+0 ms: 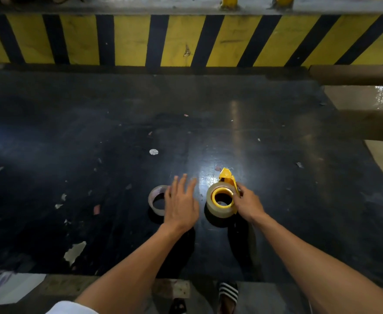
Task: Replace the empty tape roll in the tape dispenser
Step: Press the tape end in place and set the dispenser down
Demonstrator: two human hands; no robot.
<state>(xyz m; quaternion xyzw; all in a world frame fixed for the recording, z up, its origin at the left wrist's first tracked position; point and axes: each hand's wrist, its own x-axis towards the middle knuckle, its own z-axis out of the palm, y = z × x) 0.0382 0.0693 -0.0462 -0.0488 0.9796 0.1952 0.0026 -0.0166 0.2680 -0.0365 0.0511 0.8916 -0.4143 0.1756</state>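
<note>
A yellow tape dispenser (227,177) lies on the black table (95,132), with a full roll of clear tape (212,206) seated on its yellow hub. My right hand (248,203) grips the dispenser and roll at their right side. To the left lies a thin, nearly bare tape core (154,200) flat on the table. My left hand (181,203) hovers flat with fingers spread, partly covering the core's right edge and holding nothing.
A yellow-and-black striped barrier (186,39) runs along the table's far edge. Cardboard boxes (367,105) stand at the right. Scraps of tape and paper (75,251) dot the tabletop. Below the near edge, a foot in a striped sandal (228,293) shows on the floor.
</note>
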